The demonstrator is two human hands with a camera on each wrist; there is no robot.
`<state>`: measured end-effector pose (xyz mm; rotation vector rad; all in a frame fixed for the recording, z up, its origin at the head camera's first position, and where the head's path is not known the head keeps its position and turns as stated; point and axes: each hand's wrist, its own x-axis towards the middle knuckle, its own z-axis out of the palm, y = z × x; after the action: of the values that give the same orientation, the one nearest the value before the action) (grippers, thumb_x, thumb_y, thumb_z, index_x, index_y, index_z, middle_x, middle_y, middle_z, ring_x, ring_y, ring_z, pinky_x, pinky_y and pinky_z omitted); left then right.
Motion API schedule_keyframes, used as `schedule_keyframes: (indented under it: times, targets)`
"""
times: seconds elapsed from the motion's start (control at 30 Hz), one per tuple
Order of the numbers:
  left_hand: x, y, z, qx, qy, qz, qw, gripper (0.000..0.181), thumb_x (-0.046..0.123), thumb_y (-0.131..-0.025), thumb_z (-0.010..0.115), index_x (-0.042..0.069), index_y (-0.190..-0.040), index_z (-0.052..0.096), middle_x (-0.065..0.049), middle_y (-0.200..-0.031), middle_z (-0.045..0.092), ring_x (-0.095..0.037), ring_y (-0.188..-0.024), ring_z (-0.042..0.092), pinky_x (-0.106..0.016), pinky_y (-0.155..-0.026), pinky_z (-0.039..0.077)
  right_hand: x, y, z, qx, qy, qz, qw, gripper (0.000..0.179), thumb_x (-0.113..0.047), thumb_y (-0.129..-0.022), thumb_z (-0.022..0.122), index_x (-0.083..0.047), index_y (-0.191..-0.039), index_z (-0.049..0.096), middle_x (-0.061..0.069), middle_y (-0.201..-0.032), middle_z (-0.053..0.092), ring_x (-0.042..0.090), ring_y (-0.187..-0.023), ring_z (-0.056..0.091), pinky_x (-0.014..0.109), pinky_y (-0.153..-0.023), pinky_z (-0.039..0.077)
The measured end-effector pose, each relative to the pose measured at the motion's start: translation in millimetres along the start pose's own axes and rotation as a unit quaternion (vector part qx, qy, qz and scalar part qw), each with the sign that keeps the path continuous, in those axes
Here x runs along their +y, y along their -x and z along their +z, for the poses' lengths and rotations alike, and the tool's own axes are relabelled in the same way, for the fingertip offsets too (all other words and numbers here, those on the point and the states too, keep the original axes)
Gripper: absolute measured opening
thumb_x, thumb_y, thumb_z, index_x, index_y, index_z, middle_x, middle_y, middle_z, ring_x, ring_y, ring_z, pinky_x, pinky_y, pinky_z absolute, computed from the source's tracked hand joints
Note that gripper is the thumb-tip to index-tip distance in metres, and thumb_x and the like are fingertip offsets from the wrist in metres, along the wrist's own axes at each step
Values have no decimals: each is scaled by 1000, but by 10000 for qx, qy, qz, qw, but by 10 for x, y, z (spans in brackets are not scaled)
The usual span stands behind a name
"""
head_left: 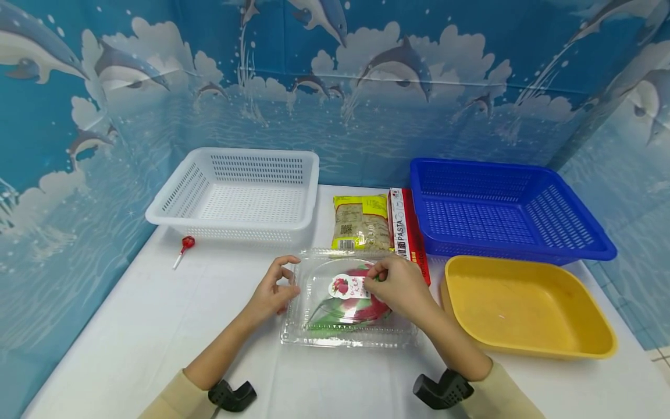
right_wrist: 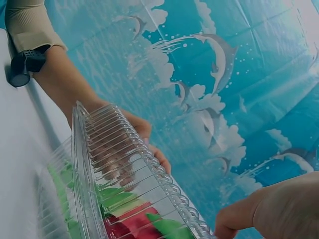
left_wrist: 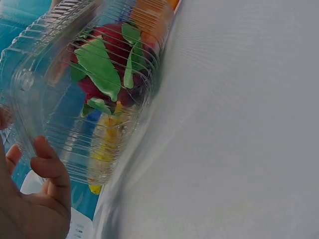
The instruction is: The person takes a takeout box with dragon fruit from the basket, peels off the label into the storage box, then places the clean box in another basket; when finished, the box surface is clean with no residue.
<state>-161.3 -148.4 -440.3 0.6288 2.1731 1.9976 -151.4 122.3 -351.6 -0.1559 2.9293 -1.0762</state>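
Observation:
A clear plastic clamshell box [head_left: 299, 326] lies on the white table, with a red and green dragon fruit [head_left: 373, 310] inside. On its lid is a white label [head_left: 349, 287] with a fruit picture. My left hand [head_left: 272, 291] grips the box's left edge, thumb and fingers bent around it; the left wrist view shows this hand [left_wrist: 37, 204] beside the ribbed wall. Over the lid, my right hand [head_left: 400, 285] pinches the label's right end between thumb and finger. Its fingertips are hidden behind the box in the right wrist view.
Behind the box lie a yellow food packet [head_left: 361, 221] and a red pasta packet [head_left: 416, 250]. A white basket [head_left: 246, 218] stands back left, a red lollipop [head_left: 187, 243] before it. A blue basket [head_left: 523, 247] and a yellow tub [head_left: 534, 343] stand at right.

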Motion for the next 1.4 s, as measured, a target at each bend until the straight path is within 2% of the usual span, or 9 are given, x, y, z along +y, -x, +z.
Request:
schedule_keyframes:
  times: [0.33,0.7,1.1,1.4]
  targets:
    - [-12,6,-3,-1,0,-16,10000,54,2,-89,56,8,-138,34,-13,-97,39,-2,-45,36,-17,-43,34,4,-13,55,91,-149,-103,9998,7,-10,-76,72,-11,-72,67,0,-68,55,18,-69,50,29,-60,41]
    - [-18,10,-7,-6,4,13,10000,54,2,-88,55,8,-138,34,-13,-96,39,-3,-45,37,-17,-43,36,-10,17,86,340,-713,-323,9964,4,-8,-79,72,-5,-81,71,0,-72,63,16,-68,54,26,-61,49]
    - [-15,9,-10,-15,37,49,10000,54,3,-88,56,7,-137,34,-14,-96,40,-3,-45,39,-17,-43,36,-21,35,103,396,-725,-419,9957,4,-4,-81,73,-5,-85,72,0,-73,61,17,-70,53,24,-58,47]
    - [-34,-5,-13,-36,10,44,10000,54,2,-89,57,8,-137,34,-13,-96,40,-3,-45,40,-18,-43,38,-13,68,116,683,-959,-641,9910,7,-1,-81,72,-6,-85,72,0,-75,64,17,-70,56,24,-62,50]
